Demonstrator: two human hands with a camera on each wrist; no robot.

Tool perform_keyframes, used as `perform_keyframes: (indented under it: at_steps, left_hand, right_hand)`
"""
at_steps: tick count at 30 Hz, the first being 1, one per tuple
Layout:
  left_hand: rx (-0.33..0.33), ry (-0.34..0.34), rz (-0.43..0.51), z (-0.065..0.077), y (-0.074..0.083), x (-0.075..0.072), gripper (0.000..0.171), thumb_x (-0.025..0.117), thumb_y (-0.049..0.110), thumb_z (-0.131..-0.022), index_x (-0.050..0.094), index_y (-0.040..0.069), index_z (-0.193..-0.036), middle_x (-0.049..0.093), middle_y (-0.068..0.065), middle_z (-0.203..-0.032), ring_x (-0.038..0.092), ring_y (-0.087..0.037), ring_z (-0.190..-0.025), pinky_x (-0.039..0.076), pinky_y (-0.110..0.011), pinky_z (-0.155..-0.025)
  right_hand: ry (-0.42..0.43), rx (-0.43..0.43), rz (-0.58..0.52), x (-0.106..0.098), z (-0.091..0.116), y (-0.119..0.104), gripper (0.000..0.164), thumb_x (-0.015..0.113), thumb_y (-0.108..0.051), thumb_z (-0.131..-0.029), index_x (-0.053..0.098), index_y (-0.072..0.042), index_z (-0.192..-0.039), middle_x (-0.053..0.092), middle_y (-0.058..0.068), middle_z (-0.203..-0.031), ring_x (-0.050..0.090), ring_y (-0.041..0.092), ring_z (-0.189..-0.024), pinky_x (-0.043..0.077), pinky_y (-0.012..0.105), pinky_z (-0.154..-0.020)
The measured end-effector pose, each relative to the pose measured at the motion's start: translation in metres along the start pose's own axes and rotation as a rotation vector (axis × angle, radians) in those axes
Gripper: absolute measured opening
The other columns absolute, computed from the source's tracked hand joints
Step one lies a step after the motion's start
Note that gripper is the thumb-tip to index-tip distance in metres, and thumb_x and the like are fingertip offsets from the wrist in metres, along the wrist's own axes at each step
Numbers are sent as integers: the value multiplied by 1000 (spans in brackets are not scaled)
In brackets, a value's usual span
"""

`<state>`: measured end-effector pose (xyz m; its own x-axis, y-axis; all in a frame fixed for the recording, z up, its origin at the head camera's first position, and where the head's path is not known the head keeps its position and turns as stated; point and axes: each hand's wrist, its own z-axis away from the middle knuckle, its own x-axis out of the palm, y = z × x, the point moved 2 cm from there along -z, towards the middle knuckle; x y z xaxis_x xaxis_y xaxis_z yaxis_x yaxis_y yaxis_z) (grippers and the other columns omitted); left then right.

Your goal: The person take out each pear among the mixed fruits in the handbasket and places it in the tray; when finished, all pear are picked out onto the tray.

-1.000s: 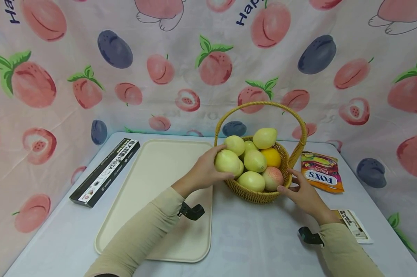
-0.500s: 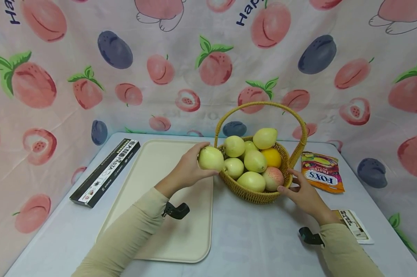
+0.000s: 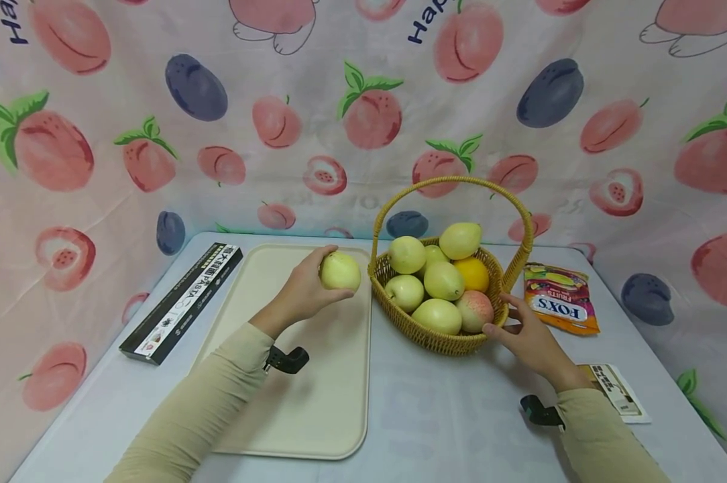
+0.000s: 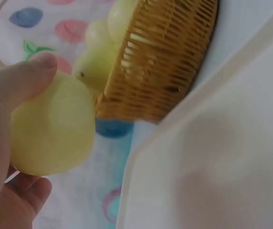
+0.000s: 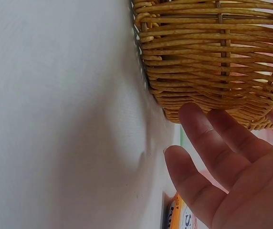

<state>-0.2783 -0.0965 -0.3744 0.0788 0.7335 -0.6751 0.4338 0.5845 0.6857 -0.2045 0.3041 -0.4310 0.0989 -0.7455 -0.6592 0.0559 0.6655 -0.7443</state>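
My left hand [image 3: 303, 285] holds a pale green apple [image 3: 341, 271] above the cream tray [image 3: 303, 402], thumb and fingers around its sides. In the left wrist view the apple [image 4: 55, 126] shows large against the palm, apart from the basket [image 4: 160, 62]. The wicker basket [image 3: 442, 343] with a tall handle stands right of the tray. In it lie several pale yellow-green fruits [image 3: 443, 280], an orange [image 3: 473, 274] and a peach [image 3: 475, 310]. My right hand [image 3: 532, 342] rests against the basket's right side. Its fingers [image 5: 213, 143] are extended, some fingertips touching the weave.
A black pasta box [image 3: 182, 302] lies along the tray's left side. An orange-and-red FOX'S candy bag [image 3: 561, 300] lies right of the basket. Nearer on the right is a flat white-and-brown pack [image 3: 620, 394], partly behind the right wrist. A fruit-printed cloth [image 3: 315, 127] hangs behind the table.
My left hand has lifted the apple out of the basket and carried it left over the tray, uncovering another apple in the basket. The right hand has stayed at the basket.
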Motion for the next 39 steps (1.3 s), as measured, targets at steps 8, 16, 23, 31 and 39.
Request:
perform_keyframes:
  at_steps: [8, 16, 23, 31, 39]
  left_hand:
    - [-20, -1, -42, -1, -19, -8, 89, 87, 26, -79, 39, -1, -149, 49, -22, -142, 50, -38, -125, 46, -54, -98]
    - [-33, 4, -100, -4, -43, -25, 89, 87, 25, -79, 38, -4, -148, 48, -25, -142, 50, -40, -125, 44, -54, -100]
    - [-81, 6, -118, -9, -64, -37, 91, 86, 23, -80, 36, -5, -149, 47, -26, -143, 48, -42, -126, 42, -55, -102]
    - [-119, 31, -111, -13, -81, -44, 87, 86, 15, -79, 37, -3, -149, 45, -26, -144, 44, -43, -130, 37, -56, -105]
    - [-221, 126, -65, -14, -96, -55, 81, 81, 13, -82, 39, 1, -150, 43, -26, -146, 42, -44, -130, 37, -59, -103]
  right_hand:
    - [-8, 3, -8, 0, 1, -1, 95, 64, -53, -94, 15, -4, -159, 30, 37, -149, 50, 46, -118, 50, 55, -90]
    - [-1, 8, -9, -2, 0, -1, 96, 64, -54, -94, 14, -4, -159, 29, 37, -150, 50, 45, -118, 50, 55, -89]
    - [-12, 19, -25, -1, 0, -1, 97, 64, -54, -94, 13, -5, -159, 27, 37, -152, 49, 47, -121, 48, 58, -92]
    - [-10, 21, -23, 0, 0, -1, 97, 64, -55, -94, 14, -5, -159, 28, 36, -151, 49, 48, -121, 47, 60, -94]
    - [-15, 12, -26, -1, 1, -1, 95, 65, -52, -94, 14, -5, -159, 30, 36, -151, 52, 45, -119, 50, 55, -90]
